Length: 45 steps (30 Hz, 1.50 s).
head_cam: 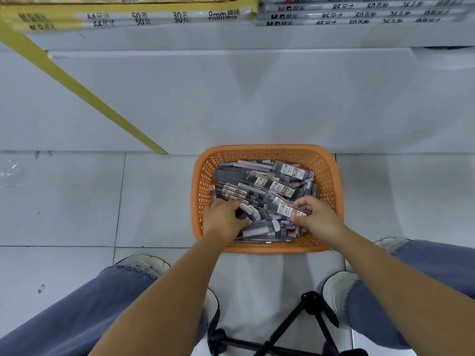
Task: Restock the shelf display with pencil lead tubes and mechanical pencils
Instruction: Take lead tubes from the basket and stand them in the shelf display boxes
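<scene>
An orange plastic basket stands on the floor against the white base of a shelf unit. It is filled with several clear lead tubes with red-and-white labels and pastel mechanical pencils. My left hand is inside the basket at its near left, fingers curled round a few dark tubes with white ends. My right hand is at the near right, fingers curled over a labelled tube. The fingertips of both hands are partly hidden among the items.
The white shelf base rises behind the basket, with a yellow strip running diagonally across it. Packs of notebooks lie on the shelf above. My knees and shoes flank a black tripod on the tiled floor.
</scene>
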Motion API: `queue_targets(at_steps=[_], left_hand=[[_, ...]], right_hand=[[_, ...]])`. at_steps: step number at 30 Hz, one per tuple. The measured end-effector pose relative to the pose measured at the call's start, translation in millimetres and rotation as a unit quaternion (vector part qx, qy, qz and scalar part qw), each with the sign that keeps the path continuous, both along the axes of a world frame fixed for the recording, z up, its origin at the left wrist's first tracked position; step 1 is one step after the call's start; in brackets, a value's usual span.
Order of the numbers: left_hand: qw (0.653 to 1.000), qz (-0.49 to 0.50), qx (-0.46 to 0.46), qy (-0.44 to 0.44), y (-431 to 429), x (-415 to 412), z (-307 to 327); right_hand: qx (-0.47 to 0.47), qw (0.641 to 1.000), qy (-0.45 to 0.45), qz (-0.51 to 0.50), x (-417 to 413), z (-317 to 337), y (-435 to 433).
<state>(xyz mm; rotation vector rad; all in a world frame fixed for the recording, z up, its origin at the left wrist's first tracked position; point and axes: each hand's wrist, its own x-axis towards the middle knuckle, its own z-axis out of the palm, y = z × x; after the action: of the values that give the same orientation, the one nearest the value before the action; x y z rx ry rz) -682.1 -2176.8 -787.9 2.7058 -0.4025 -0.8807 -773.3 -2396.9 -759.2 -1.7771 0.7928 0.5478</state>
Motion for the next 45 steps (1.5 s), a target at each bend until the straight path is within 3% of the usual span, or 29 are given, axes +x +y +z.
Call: queue_targets(at_steps=[4, 11, 16, 21, 25, 31, 40, 45], left_hand=[[0.986, 0.111, -0.104, 0.063, 0, 6, 3], [0.884, 0.275, -0.304, 0.226, 1, 29, 43], [0.812, 0.278, -0.422, 0.293, -10, 40, 101], [0.815, 0.234, -0.45, 0.28, -17, 37, 171], [0.82, 0.185, -0.453, 0.296, -11, 35, 223], [0.852, 0.125, -0.465, 0.206, -14, 38, 313], [0.841, 0.099, -0.523, 0.096, -13, 54, 412], [0.787, 0.114, -0.599, 0.095, -21, 60, 423]], right_hand=[[0.009, 1.0, -0.006, -0.017, 1, 5, -1], [0.075, 0.997, -0.014, -0.009, 14, 45, -15], [0.075, 0.992, -0.042, 0.097, 33, 111, -22], [0.034, 0.979, -0.117, 0.161, 44, 189, -17], [-0.004, 0.972, -0.188, 0.14, 49, 247, -21], [-0.014, 0.948, -0.28, 0.15, 59, 331, -18], [0.128, 0.891, -0.436, -0.021, 77, 404, -4], [0.114, 0.86, -0.493, -0.058, 85, 426, -7]])
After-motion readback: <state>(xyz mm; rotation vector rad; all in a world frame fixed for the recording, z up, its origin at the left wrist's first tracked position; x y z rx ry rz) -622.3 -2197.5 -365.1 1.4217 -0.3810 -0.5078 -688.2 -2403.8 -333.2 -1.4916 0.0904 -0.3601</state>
